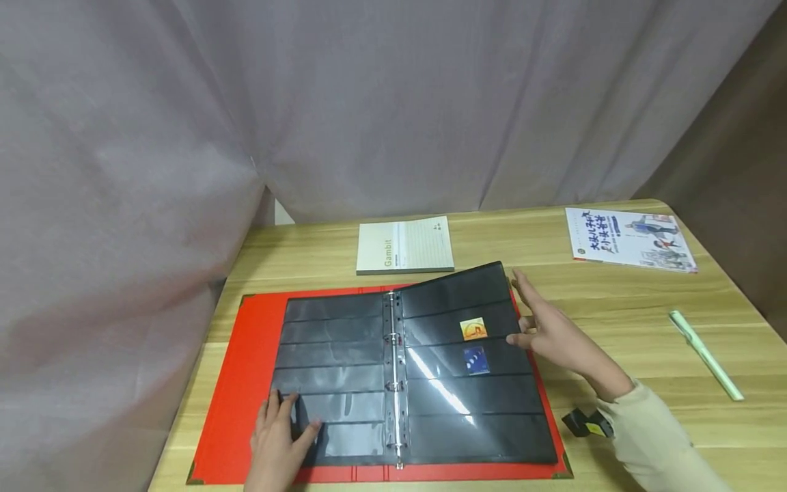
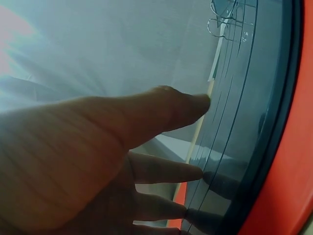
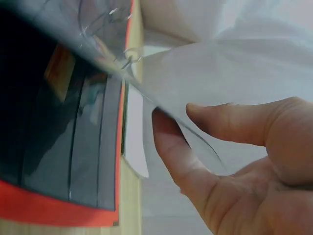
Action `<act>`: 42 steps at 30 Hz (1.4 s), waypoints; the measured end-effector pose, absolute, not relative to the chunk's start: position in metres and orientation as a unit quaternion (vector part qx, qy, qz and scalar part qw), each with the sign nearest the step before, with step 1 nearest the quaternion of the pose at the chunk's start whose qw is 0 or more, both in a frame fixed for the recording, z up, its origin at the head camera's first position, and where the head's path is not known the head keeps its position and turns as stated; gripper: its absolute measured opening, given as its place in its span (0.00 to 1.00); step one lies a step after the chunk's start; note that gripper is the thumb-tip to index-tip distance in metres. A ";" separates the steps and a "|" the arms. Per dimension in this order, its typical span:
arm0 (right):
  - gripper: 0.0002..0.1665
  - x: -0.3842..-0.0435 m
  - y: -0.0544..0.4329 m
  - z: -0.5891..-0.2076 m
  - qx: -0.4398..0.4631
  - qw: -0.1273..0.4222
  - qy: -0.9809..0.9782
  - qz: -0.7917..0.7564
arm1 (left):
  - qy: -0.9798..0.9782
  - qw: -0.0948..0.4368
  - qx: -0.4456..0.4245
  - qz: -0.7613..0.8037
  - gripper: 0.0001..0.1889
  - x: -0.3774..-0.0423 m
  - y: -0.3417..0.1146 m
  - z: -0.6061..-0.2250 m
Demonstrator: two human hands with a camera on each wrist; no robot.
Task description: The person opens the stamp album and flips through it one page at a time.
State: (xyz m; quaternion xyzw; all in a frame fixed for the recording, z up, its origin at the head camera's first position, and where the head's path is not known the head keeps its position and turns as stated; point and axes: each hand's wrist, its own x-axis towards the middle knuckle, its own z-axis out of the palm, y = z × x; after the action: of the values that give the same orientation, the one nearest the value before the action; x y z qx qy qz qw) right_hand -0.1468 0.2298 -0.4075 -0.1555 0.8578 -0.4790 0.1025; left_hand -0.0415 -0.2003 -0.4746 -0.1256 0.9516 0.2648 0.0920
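Note:
A red ring binder (image 1: 230, 389) lies spread on the table with black pocket pages on both sides of its metal rings (image 1: 395, 369). The right page (image 1: 467, 396) carries a yellow-orange stamp (image 1: 473, 329) and, below it, a dark blue stamp (image 1: 476, 361). My right hand (image 1: 559, 335) pinches this page's outer edge between thumb and finger, and its upper corner is raised. Under the lifted page, the right wrist view shows another black page (image 3: 51, 147). My left hand (image 1: 277, 434) rests on the lower outer part of the left page (image 1: 341, 379), fingers spread.
Behind the binder is a pale notepad (image 1: 406, 246). A picture booklet (image 1: 630, 239) lies at the back right, with a light green pen (image 1: 707, 355) nearer me. A small black object (image 1: 587, 424) sits beside my right wrist. Grey curtain (image 1: 393, 109) hangs behind the table.

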 end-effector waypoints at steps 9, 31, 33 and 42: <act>0.60 -0.133 0.215 -0.391 -0.195 0.103 0.876 -0.428 | 0.952 0.096 -0.119 0.264 0.41 -0.041 -0.202 -0.474; 0.48 -0.132 0.194 -0.347 -0.170 0.066 0.903 -0.388 | 0.949 0.106 -0.124 0.271 0.39 -0.041 -0.200 -0.471; 0.47 -0.132 0.190 -0.341 -0.169 0.069 0.903 -0.389 | 0.949 0.100 -0.123 0.272 0.38 -0.042 -0.200 -0.469; 0.43 -0.131 0.178 -0.324 -0.180 0.067 0.905 -0.380 | 0.947 0.081 -0.098 0.295 0.37 -0.045 -0.194 -0.450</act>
State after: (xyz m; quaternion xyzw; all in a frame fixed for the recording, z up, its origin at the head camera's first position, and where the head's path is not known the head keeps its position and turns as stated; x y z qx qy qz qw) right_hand -0.1307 0.1778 -0.3237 -0.1798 0.9047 -0.3803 0.0675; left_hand -0.0447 -0.1943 -0.4501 -0.0976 0.9469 0.2954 0.0812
